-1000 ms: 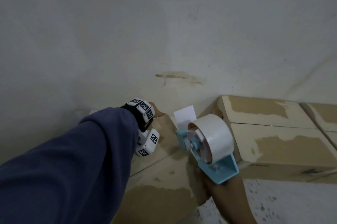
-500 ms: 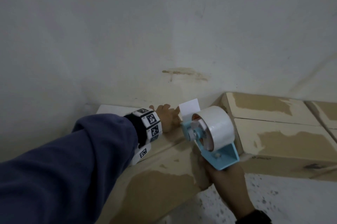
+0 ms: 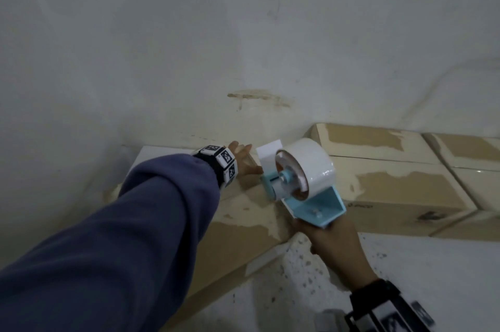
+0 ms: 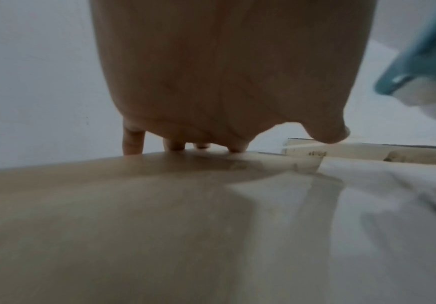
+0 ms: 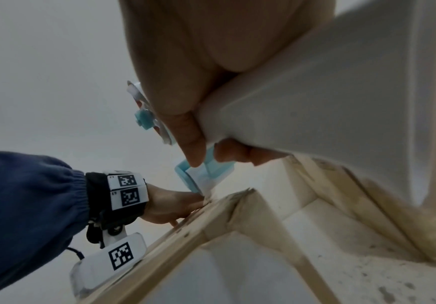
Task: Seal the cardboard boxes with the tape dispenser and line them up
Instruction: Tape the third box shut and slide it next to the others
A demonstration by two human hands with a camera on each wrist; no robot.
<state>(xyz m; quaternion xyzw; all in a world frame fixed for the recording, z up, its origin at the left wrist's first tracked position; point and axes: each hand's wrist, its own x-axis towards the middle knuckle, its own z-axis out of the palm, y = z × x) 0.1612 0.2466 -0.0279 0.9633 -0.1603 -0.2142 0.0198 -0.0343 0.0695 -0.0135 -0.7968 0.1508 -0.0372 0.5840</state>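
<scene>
A brown cardboard box (image 3: 243, 226) with scuffed white patches lies skewed on the floor near the wall. My left hand (image 3: 242, 160) rests flat on its far end, fingers straight (image 4: 133, 142). My right hand (image 3: 332, 239) grips the handle of a light-blue tape dispenser (image 3: 311, 204) carrying a fat white tape roll (image 3: 311, 166). The dispenser's front end (image 5: 198, 181) hovers at the box's far right corner, just beside the left hand (image 5: 169, 205). A loose tape tab (image 3: 267, 153) sticks up from it.
Two more cardboard boxes (image 3: 392, 177) (image 3: 470, 158) lie side by side along the white wall (image 3: 243, 34) to the right. A speckled white floor (image 3: 419, 277) spreads at the lower right. The left box's near corner (image 5: 240, 197) points toward the neighbouring box.
My left hand has slid from the box's middle toward its far end and flattened there. The dispenser has stayed by the box's far right corner, and the view has shifted slightly.
</scene>
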